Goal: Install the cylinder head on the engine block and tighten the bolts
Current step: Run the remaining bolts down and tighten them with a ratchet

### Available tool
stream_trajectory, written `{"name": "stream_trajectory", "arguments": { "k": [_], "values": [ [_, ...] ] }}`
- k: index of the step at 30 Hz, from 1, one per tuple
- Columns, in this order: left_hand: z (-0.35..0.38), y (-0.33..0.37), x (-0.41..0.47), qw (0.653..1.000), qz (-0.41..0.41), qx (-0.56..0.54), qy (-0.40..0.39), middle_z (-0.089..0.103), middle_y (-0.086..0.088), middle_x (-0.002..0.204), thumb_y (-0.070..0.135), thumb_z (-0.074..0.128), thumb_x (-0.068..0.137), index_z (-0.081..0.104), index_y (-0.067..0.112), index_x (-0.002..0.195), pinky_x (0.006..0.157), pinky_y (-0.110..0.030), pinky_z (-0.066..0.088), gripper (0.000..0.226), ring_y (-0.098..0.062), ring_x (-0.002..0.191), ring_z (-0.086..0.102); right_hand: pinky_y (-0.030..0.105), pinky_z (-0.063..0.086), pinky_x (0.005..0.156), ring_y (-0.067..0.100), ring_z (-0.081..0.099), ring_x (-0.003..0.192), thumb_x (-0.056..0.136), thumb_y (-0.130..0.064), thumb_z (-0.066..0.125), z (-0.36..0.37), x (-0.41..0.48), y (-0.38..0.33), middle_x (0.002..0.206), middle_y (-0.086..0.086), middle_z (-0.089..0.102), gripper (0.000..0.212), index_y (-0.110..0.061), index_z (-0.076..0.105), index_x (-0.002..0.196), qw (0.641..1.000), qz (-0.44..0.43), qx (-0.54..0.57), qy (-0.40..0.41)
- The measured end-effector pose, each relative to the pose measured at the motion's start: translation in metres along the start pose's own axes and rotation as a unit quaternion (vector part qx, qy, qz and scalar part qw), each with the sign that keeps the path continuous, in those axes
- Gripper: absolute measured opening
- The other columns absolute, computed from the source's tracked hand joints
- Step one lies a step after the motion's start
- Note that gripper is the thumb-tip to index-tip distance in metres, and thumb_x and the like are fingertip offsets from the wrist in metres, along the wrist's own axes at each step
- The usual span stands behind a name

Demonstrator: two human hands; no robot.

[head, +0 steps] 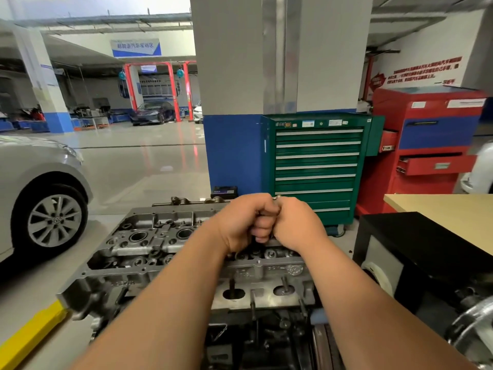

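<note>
Nearest me, the engine block [256,340] carries the cylinder head [144,244]. Above its right end my left hand [244,221] and right hand [296,224] press together, both clenched round what seems a wrench [256,243], mostly hidden. Beyond stands a green tool cabinet [317,166].

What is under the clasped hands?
The left hand and right hand grip a tool; its dark shaft drops toward the cylinder head. Its lower end is covered.

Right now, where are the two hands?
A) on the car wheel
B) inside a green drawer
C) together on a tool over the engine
C: the left hand and right hand curl side by side round a tool above the cylinder head.
</note>
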State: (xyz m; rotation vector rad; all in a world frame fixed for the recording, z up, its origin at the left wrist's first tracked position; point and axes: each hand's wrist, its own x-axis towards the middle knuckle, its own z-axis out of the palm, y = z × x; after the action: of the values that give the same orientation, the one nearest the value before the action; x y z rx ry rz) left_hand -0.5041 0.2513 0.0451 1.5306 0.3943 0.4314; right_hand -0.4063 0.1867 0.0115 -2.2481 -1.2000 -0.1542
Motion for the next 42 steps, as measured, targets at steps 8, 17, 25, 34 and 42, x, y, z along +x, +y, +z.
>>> {"name": "stream_trajectory", "arguments": {
  "k": [8,17,25,34,42],
  "values": [
    [0.031,-0.027,-0.004,0.946,0.131,0.122,0.272,0.043,0.004,0.051,0.017,0.053,0.081,0.04,0.018,0.057,0.043,-0.02,0.028,0.027,-0.009,0.042,0.034,0.034,0.048,0.071,0.03,0.061,0.093,0.087,-0.02,0.05,0.001,0.0,-0.003,0.1,0.006,0.065,0.007,-0.026,0.053,0.087,0.999,-0.03,-0.027,-0.024],
    [0.047,-0.036,-0.012,0.932,0.161,0.091,0.313,0.055,0.007,0.062,0.024,0.058,0.08,0.048,0.02,0.069,0.053,-0.025,0.039,0.016,-0.011,0.057,0.049,0.032,0.043,0.068,0.027,0.057,0.079,0.088,-0.017,0.05,0.0,0.0,-0.002,0.081,0.0,0.06,0.027,-0.028,0.039,0.066,1.0,-0.014,0.011,-0.022],
    [0.015,-0.018,-0.001,0.982,0.033,0.114,0.144,0.037,0.007,0.049,0.015,0.045,0.086,0.036,0.021,0.056,0.041,-0.024,0.025,0.032,-0.013,0.043,0.026,0.033,0.047,0.066,0.031,0.06,0.084,0.085,-0.015,0.047,0.004,0.004,0.001,0.091,0.005,0.065,0.012,-0.022,0.057,0.083,1.0,0.005,-0.003,0.004],
    [-0.006,0.003,-0.002,0.993,-0.043,-0.029,-0.106,0.013,0.008,0.043,0.013,0.04,0.069,0.041,0.021,0.037,0.045,-0.025,0.011,0.033,-0.015,0.045,0.005,0.035,0.051,0.065,0.03,0.058,0.077,0.079,-0.011,0.049,0.001,0.0,0.003,0.082,0.004,0.063,0.009,-0.017,0.055,0.079,0.999,0.014,0.044,0.021],
    [0.028,-0.028,-0.012,0.931,0.153,0.109,0.312,0.064,0.008,0.085,0.042,0.059,0.086,0.058,0.022,0.088,0.07,-0.026,0.045,0.021,-0.011,0.08,0.06,0.034,0.05,0.064,0.027,0.06,0.074,0.088,-0.023,0.047,0.0,-0.001,0.001,0.077,0.0,0.065,0.018,-0.02,0.058,0.074,0.996,0.014,0.088,0.014]
  ]
}}
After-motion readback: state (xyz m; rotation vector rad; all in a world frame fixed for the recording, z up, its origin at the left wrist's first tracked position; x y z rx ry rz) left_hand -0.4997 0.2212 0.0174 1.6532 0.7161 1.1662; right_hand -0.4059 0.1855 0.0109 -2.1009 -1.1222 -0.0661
